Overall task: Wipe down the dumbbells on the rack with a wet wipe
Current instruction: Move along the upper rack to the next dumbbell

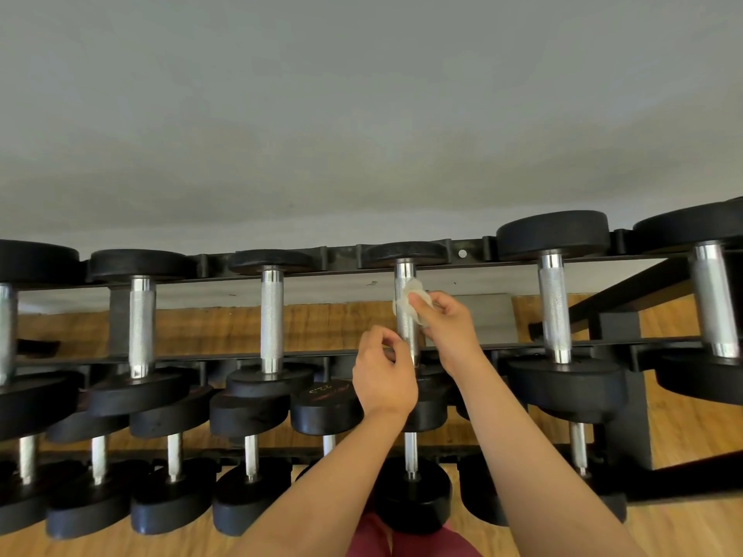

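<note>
Pinching wet wipe (405, 310) onto dumbbell handle (407, 335): right hand (446, 327) | left hand (384, 375) curling at handle's lower end, grasp unclear | other dumbbells (554, 307) flanking handle

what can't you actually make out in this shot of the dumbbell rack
All in the head view:
- Near head of the dumbbell being wiped: hidden behind the left hand and right hand.
- wet wipe: partly covered by the right hand's fingers.
- Whether the left hand grips the handle: unclear.
- weight marking on a lower-row head: too blurred to read.
- leftmost dumbbell and rightmost dumbbell: cut off by the frame edges.
</note>
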Demonstrator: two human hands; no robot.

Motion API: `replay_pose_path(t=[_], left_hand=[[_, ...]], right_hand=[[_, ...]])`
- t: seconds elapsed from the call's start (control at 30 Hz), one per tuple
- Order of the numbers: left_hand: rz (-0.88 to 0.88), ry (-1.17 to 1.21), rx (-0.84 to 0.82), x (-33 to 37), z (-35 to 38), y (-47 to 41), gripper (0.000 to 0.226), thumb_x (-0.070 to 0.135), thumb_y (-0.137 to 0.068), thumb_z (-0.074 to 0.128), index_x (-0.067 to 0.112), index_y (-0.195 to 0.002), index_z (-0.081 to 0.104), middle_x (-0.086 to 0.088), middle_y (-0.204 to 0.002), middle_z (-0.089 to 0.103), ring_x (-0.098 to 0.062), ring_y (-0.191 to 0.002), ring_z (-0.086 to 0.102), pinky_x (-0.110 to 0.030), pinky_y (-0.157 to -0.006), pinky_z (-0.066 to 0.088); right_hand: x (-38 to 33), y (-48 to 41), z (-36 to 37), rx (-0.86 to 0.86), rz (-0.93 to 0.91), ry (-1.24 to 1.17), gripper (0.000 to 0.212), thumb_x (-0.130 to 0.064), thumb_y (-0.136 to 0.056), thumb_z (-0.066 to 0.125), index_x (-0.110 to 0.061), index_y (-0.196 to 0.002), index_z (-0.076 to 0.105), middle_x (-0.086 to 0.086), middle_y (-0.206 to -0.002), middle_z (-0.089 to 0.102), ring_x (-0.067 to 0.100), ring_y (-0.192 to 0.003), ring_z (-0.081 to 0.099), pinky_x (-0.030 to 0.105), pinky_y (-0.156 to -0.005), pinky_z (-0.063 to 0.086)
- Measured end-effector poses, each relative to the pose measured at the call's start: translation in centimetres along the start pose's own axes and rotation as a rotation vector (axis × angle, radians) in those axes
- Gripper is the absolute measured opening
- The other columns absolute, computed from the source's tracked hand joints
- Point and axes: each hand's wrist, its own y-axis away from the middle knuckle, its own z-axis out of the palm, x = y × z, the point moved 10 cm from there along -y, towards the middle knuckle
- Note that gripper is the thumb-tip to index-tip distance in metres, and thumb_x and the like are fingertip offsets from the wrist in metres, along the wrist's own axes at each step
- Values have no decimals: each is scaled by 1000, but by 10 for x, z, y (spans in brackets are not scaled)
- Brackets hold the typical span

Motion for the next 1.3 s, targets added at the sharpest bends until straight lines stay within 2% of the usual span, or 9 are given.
replay_pose_path(t=[0.3, 0.43, 0.5, 0.57, 0.67, 0.9, 1.1, 1.23, 1.3], left_hand=[[-14, 8, 3, -1, 1, 0, 15, 18, -93, 50, 21, -79, 53, 5, -82, 58, -6, -65, 54, -18, -60, 41], [-12, 5, 1, 0, 0, 1, 15, 18, -94, 50, 21, -80, 54, 5, -82, 58, -7, -65, 54, -17, -60, 40], [-13, 7, 3, 0, 0, 1, 15, 18, -94, 50, 20, -79, 53, 5, -81, 58, -8, -66, 54, -20, -61, 41], [-12, 14, 6, 0, -1, 1, 15, 19, -94, 50, 20, -79, 53, 4, -81, 57, -8, -65, 53, -21, -61, 41], [-11, 23, 2, 0, -1, 1, 15, 20, -94, 50, 20, -79, 52, 5, -82, 57, -7, -66, 53, -20, -61, 40], [-21, 20, -1, 0, -1, 1, 16, 18, -94, 50, 22, -78, 52, 4, -81, 58, -6, -66, 53, -16, -60, 37], [-25, 14, -5, 0, -1, 2, 16, 18, -94, 50, 21, -78, 52, 4, -81, 57, -6, -66, 52, -18, -60, 38], [-21, 17, -3, 1, -1, 2, 15, 18, -94, 51, 20, -79, 52, 5, -81, 57, -6, -66, 53, -15, -59, 37], [-19, 15, -1, 2, -1, 1, 15, 18, -94, 51, 20, -79, 53, 5, -81, 57, -6, -66, 53, -16, -60, 38]], right_hand=[[-5, -1, 7, 49, -3, 15, 22, -29, -93, 63, -10, -103, 67, 6, -100, 68, 20, -92, 65, 28, -75, 54], [-2, 2, -2, 154, 28, -82, 19, -23, -96, 59, -14, -81, 65, 7, -86, 64, 21, -83, 60, 33, -75, 53], [-3, 4, -1, 62, 15, -33, 7, -22, -94, 63, -16, -93, 67, 6, -96, 67, 21, -90, 63, 32, -80, 54], [-5, 8, 0, -60, -8, 76, 20, -21, -90, 68, -15, -109, 66, 3, -106, 69, 17, -97, 65, 27, -83, 54], [-2, 12, -3, -143, -4, 180, 22, -23, -87, 71, -16, -107, 67, 2, -105, 71, 16, -97, 67, 27, -83, 53], [-1, 14, -12, 22, -42, 123, 14, -21, -93, 63, -9, -90, 71, 5, -84, 67, 16, -81, 59, 29, -76, 48], [-12, 9, 2, 0, -57, 150, 17, -24, -93, 63, -11, -103, 69, 1, -94, 69, 9, -83, 62, 17, -70, 47], [-6, 9, -8, 88, -47, 60, 24, -23, -94, 62, 0, -94, 68, 11, -85, 63, 19, -80, 56, 31, -75, 47], [-8, 8, -4, 54, -38, 67, 18, -24, -93, 63, -7, -98, 68, 4, -90, 66, 15, -84, 59, 25, -75, 48]])
